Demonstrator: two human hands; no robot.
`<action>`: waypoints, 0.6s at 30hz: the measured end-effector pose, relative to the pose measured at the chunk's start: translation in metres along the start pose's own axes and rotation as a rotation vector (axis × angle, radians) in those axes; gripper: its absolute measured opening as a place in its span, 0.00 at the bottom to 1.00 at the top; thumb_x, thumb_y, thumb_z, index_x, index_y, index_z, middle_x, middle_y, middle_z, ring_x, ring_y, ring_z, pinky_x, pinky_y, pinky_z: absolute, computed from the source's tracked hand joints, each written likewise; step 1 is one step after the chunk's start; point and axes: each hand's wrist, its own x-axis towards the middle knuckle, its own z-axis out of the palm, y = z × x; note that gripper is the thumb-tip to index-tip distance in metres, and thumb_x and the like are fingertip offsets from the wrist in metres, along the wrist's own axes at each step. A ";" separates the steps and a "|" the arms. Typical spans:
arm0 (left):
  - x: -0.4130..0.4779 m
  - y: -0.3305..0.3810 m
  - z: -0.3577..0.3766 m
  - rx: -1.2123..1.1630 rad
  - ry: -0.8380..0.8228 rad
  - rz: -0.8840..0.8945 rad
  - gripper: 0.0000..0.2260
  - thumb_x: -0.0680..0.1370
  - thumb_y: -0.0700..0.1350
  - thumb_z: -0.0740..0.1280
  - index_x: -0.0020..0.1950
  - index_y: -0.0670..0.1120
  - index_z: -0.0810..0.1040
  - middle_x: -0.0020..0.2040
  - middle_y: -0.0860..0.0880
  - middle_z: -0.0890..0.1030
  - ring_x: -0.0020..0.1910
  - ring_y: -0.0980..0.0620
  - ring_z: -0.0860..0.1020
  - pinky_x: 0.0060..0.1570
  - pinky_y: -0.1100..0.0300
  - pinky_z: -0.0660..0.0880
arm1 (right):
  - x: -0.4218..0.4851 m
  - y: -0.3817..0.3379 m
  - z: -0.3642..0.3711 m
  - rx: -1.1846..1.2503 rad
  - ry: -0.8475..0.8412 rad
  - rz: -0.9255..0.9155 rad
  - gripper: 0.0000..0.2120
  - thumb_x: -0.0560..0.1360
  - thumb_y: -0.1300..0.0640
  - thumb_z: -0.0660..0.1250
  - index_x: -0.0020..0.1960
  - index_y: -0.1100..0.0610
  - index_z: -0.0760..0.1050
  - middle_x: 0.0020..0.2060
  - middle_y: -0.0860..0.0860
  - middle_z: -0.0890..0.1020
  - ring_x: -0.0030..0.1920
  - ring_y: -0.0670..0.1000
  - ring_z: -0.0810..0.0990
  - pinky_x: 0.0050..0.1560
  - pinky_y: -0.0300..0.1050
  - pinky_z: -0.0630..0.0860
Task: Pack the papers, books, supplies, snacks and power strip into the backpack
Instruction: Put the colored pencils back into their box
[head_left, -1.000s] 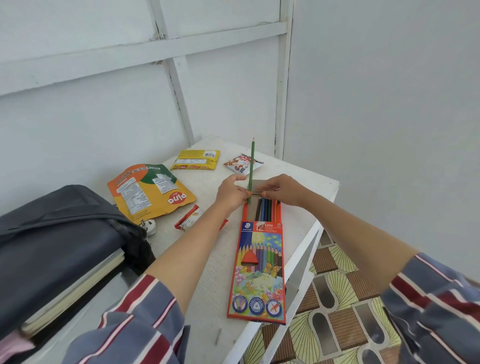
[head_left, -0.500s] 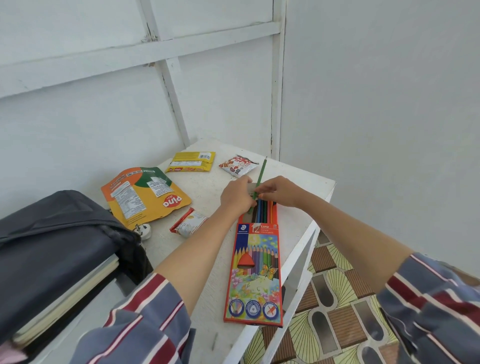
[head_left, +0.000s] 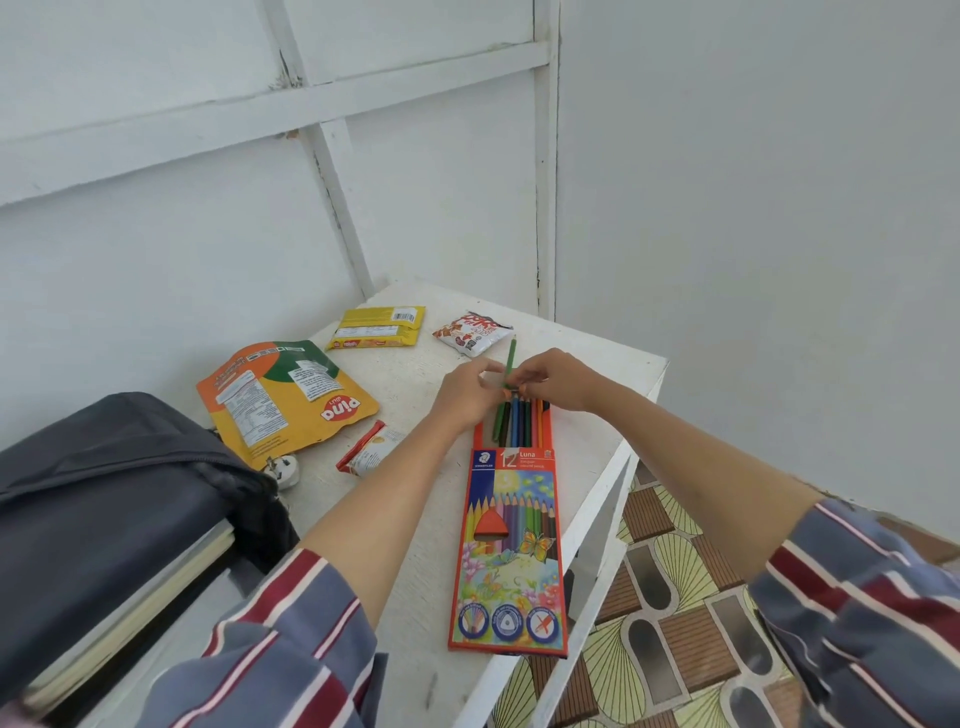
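Observation:
An orange box of coloured pencils (head_left: 511, 551) lies flat on the white table (head_left: 415, 613), its far end open with several pencils showing. My left hand (head_left: 465, 395) pinches the pale flap at the box's open end. My right hand (head_left: 558, 382) pinches a green pencil (head_left: 511, 356) that sticks out of the opening, tip pointing away from me. The dark grey backpack (head_left: 104, 493) lies open at the left, with books (head_left: 156, 587) inside it.
An orange snack pouch (head_left: 283, 395), a yellow packet (head_left: 376, 327), a red and white packet (head_left: 472, 332) and a small red wrapper (head_left: 369, 449) lie on the table. A white plug (head_left: 283, 470) sits by the backpack. The table edge runs along the right, above a patterned floor (head_left: 665, 597).
The green pencil has slid lower into the box, so less of it sticks out. Both hands stay at the box's open end.

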 end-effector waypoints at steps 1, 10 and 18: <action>-0.001 -0.001 0.002 -0.010 -0.014 0.017 0.15 0.75 0.41 0.68 0.61 0.46 0.76 0.54 0.38 0.79 0.46 0.50 0.74 0.45 0.60 0.69 | 0.000 0.000 0.000 0.013 0.002 0.003 0.13 0.74 0.67 0.62 0.57 0.61 0.79 0.53 0.57 0.81 0.53 0.51 0.78 0.50 0.37 0.71; 0.001 -0.001 -0.001 0.108 -0.064 0.060 0.14 0.73 0.37 0.68 0.59 0.44 0.80 0.52 0.43 0.82 0.45 0.50 0.76 0.38 0.63 0.70 | -0.003 0.006 -0.004 0.056 0.036 0.026 0.12 0.75 0.68 0.62 0.55 0.61 0.80 0.50 0.59 0.82 0.47 0.50 0.76 0.50 0.44 0.73; 0.003 -0.005 -0.004 0.110 -0.027 -0.049 0.12 0.71 0.46 0.72 0.50 0.39 0.83 0.49 0.42 0.82 0.44 0.51 0.76 0.36 0.63 0.69 | -0.003 0.008 -0.003 0.055 0.056 0.016 0.13 0.72 0.68 0.66 0.56 0.61 0.80 0.50 0.58 0.83 0.51 0.53 0.80 0.52 0.42 0.75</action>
